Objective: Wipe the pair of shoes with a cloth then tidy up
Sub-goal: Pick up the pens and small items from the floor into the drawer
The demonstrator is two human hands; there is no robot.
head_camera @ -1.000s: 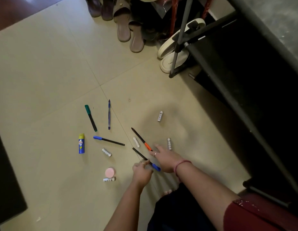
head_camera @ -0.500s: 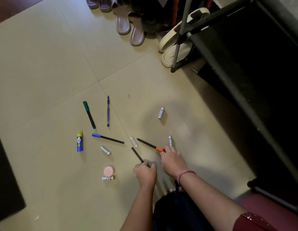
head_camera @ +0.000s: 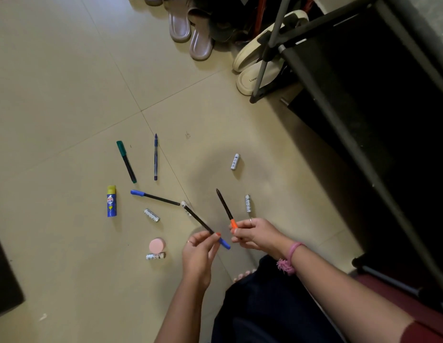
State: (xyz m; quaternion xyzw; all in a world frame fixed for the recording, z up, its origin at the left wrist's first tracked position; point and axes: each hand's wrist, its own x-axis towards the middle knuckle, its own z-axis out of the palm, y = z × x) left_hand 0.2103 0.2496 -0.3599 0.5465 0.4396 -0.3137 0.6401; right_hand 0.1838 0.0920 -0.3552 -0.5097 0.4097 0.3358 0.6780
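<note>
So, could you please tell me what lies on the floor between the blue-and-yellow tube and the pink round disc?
In the head view, one small silver battery lies between the tube and the pink disc.

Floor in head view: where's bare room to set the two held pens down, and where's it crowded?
Bare tile lies left of the green-capped marker, up to the slippers. Another patch runs between the upper battery and the black rack. It is crowded from the glue stick across to the battery beside the right hand; the left hand is beside the pink disc.
</note>
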